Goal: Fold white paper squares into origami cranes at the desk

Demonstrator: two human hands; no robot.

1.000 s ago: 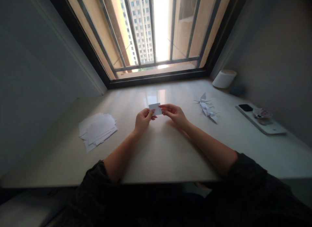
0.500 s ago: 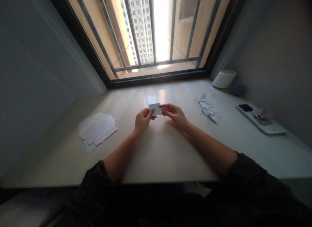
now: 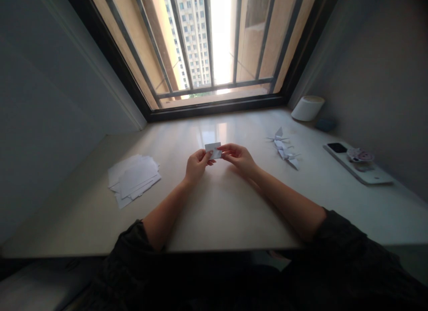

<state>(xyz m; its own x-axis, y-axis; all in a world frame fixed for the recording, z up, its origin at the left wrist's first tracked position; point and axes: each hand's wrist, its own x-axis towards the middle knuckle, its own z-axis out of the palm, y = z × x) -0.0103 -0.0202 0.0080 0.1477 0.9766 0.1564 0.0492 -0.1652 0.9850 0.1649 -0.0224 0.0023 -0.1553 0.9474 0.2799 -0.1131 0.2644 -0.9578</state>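
Observation:
A small squarish piece of folded paper [image 3: 213,147] is held up just above the white tabletop, in front of the window. My left hand [image 3: 196,164] pinches its left side, thumb on the near face and fingers behind. From the other side my right hand [image 3: 241,158] has its thumb and index finger closed at the right edge, with a fingertip on the near face. Fine creases in the paper are too small to make out.
Loose white paper sheets [image 3: 138,178] lie in a pile at left. Several folded paper cranes [image 3: 284,149] sit to the right. Farther right are a phone [image 3: 377,173] with a round grip on its back and a white cup-like object [image 3: 307,108]. A barred window [image 3: 214,107] closes off the back.
The right fingertips have moved slightly left, over the paper's near face. The paper's surface looks a little tilted or bent; the left hand has barely moved.

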